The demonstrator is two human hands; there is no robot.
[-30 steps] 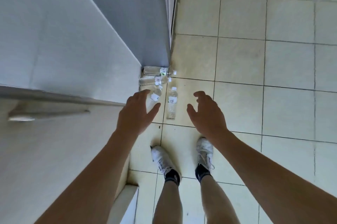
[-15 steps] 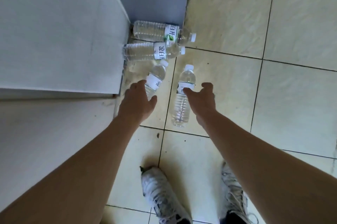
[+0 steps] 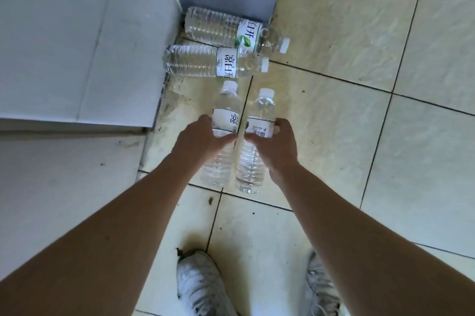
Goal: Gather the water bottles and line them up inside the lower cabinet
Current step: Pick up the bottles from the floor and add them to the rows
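The left hand curls round one lying water bottle, the right hand round its neighbour, both on the floor. Smooth, ribbed plastic could slip or roll if gripped loosely. Four bottles in all: two held, two against the cabinet.

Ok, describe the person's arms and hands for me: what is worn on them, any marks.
Both forearms are bare up to the frame edge: no sleeves show. The left hand and right hand wear no gloves; no watch, bracelet or ring shows on the sides in view. No markings are visible on either arm.
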